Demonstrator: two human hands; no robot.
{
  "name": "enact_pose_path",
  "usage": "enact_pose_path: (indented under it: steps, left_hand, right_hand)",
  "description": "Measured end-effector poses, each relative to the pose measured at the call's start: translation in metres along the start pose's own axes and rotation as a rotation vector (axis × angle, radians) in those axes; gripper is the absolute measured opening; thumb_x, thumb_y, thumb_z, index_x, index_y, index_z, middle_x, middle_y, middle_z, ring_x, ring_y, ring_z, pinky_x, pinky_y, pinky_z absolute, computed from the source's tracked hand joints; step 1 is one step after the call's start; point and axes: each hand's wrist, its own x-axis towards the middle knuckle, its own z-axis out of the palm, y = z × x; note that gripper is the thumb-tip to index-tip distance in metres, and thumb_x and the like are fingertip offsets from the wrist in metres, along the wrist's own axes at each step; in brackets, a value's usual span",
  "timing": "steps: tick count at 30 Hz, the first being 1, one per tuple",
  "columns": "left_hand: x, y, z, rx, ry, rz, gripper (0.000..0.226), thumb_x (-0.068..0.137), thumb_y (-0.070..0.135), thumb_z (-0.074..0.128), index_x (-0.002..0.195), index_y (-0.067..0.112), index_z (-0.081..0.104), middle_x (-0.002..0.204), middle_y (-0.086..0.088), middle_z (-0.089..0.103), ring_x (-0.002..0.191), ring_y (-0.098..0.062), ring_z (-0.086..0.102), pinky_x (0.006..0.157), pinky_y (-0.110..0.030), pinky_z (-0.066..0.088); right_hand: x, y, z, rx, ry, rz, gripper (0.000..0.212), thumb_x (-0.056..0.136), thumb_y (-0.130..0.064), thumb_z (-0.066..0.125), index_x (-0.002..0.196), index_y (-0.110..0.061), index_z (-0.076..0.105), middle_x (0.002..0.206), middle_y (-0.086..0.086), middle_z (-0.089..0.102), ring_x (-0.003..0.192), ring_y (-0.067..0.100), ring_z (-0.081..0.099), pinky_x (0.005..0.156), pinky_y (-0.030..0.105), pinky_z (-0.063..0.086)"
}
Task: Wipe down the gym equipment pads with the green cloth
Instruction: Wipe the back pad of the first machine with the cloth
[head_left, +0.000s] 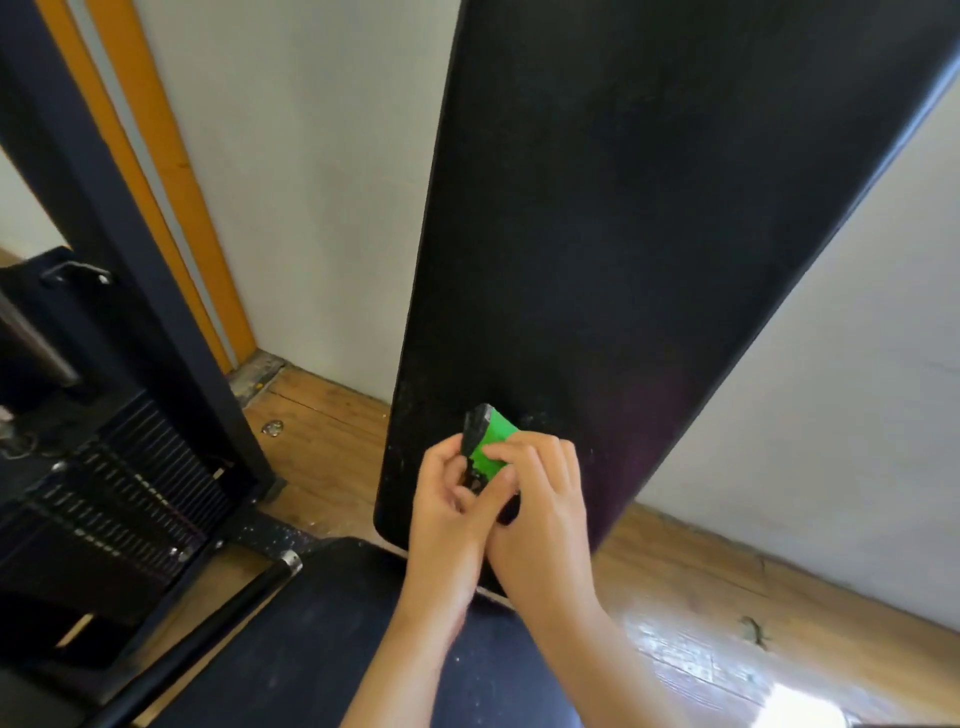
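We see the left hand (447, 493) and right hand (540, 499) pinching a folded green cloth (497, 442) between them, its left edge dark. They are low in front of the upright black back pad (623, 234), above the seat pad (311, 649). To the left we see a weight stack (119, 493) on the wooden floor (701, 613).
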Motion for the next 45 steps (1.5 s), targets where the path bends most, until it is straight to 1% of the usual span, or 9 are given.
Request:
enact_pose_path:
  steps: [6,12,16,18,21,25,30,33,45]
  left_hand:
    - [0.019,-0.013,0.0,-0.006,0.037,0.052,0.037,0.083,0.011,0.068,0.118,0.017,0.06,0.11,0.0,0.07,0.107,-0.015,0.065,0.092,-0.033,0.051]
    - [0.042,-0.016,-0.033,0.131,0.297,0.157,0.027,0.092,0.017,0.059,0.118,0.023,0.058,0.113,0.009,0.065,0.11,-0.01,0.061,0.101,-0.045,0.047]
    - [0.066,0.01,-0.046,0.354,0.353,0.404,0.042,0.095,0.013,0.055,0.136,0.011,0.045,0.13,0.002,0.054,0.119,-0.004,0.053,0.101,-0.025,0.046]
    - [0.078,0.02,-0.044,0.476,0.32,0.525,0.037,0.095,0.014,0.055,0.131,0.009,0.049,0.122,0.004,0.056,0.112,0.001,0.054,0.094,-0.014,0.045]
    - [0.094,0.012,-0.045,0.665,0.289,0.635,0.026,0.094,0.019,0.059,0.116,0.006,0.055,0.107,-0.005,0.059,0.1,-0.013,0.056,0.088,-0.023,0.046]
    - [0.088,-0.038,-0.063,0.664,0.331,0.498,0.014,0.094,0.019,0.058,0.096,0.009,0.05,0.088,-0.008,0.056,0.081,-0.022,0.055,0.074,-0.032,0.047]
    - [0.07,-0.094,-0.083,0.598,0.401,0.266,0.017,0.093,0.016,0.06,0.091,0.011,0.043,0.085,-0.008,0.054,0.077,-0.02,0.054,0.069,-0.033,0.042]
    - [0.074,-0.089,-0.077,0.563,0.462,0.207,0.015,0.092,0.016,0.061,0.093,0.009,0.047,0.088,-0.007,0.056,0.08,-0.021,0.055,0.074,-0.041,0.048]
    - [0.084,-0.002,0.005,0.568,0.48,0.7,0.019,0.09,0.018,0.065,0.103,0.015,0.052,0.103,-0.001,0.054,0.092,-0.006,0.053,0.08,-0.012,0.045]
  right_hand:
    - [-0.01,0.007,-0.021,0.223,-0.065,0.095,0.05,0.078,0.0,0.07,0.118,-0.027,0.054,0.116,-0.014,0.054,0.107,0.004,0.056,0.09,0.021,0.049]
    - [-0.011,0.041,-0.05,0.229,0.263,0.437,0.057,0.08,-0.017,0.074,0.125,-0.032,0.044,0.122,-0.007,0.045,0.108,0.008,0.05,0.093,0.017,0.043]
    - [-0.001,0.064,-0.056,0.326,0.234,0.656,0.079,0.077,-0.046,0.066,0.144,-0.029,0.026,0.141,-0.008,0.032,0.127,0.008,0.039,0.106,0.029,0.036]
    - [0.007,0.073,-0.059,0.492,0.165,0.652,0.085,0.076,-0.052,0.06,0.147,-0.031,0.019,0.144,-0.012,0.034,0.128,0.003,0.04,0.105,0.023,0.036]
    - [0.018,0.082,-0.062,0.618,0.068,0.587,0.077,0.082,-0.047,0.054,0.148,-0.029,0.018,0.134,-0.023,0.041,0.114,-0.019,0.043,0.087,0.001,0.039]
    - [0.022,0.091,-0.058,0.619,0.031,0.583,0.074,0.082,-0.049,0.05,0.146,-0.027,0.019,0.129,-0.024,0.04,0.103,-0.03,0.04,0.079,-0.005,0.036]
    - [0.011,0.098,-0.055,0.596,-0.021,0.606,0.072,0.082,-0.052,0.046,0.145,-0.027,0.021,0.14,-0.013,0.038,0.115,-0.005,0.045,0.085,0.003,0.037]
    - [0.01,0.103,-0.06,0.608,-0.06,0.613,0.068,0.083,-0.055,0.043,0.142,-0.028,0.025,0.131,-0.016,0.044,0.109,-0.011,0.046,0.08,0.003,0.04]
    - [0.008,0.114,-0.065,0.562,-0.089,0.643,0.058,0.085,-0.055,0.042,0.137,-0.033,0.033,0.126,-0.022,0.044,0.11,-0.003,0.047,0.098,0.025,0.037]
